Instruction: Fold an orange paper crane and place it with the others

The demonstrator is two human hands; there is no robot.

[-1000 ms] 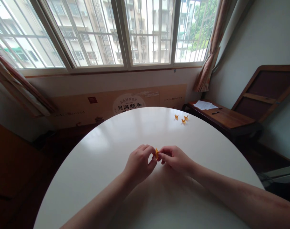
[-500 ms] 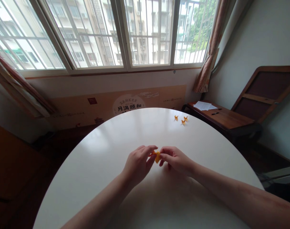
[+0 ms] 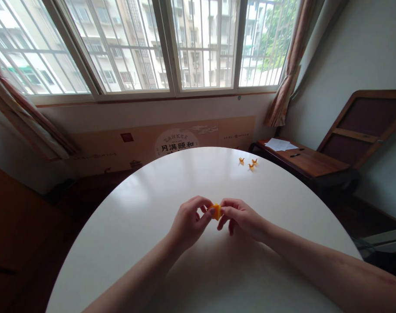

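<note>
Over the middle of a round white table (image 3: 136, 217), my left hand (image 3: 189, 221) and my right hand (image 3: 242, 218) meet fingertip to fingertip. Between them they pinch a small folded piece of orange paper (image 3: 216, 211), each hand closed on one side of it. Most of the paper is hidden by the fingers. Three small orange folded paper figures (image 3: 249, 163) stand close together on the table's far right part, well beyond both hands.
A dark wooden side table (image 3: 310, 163) with white papers (image 3: 280, 144) and a pen stands to the right, a wooden frame (image 3: 364, 126) leaning behind it. A printed cardboard panel (image 3: 165, 141) lines the wall under the barred window.
The hands have stayed in the same spot. The fingers have shifted on the orange paper, turning it so a broader face now shows between the fingertips.
</note>
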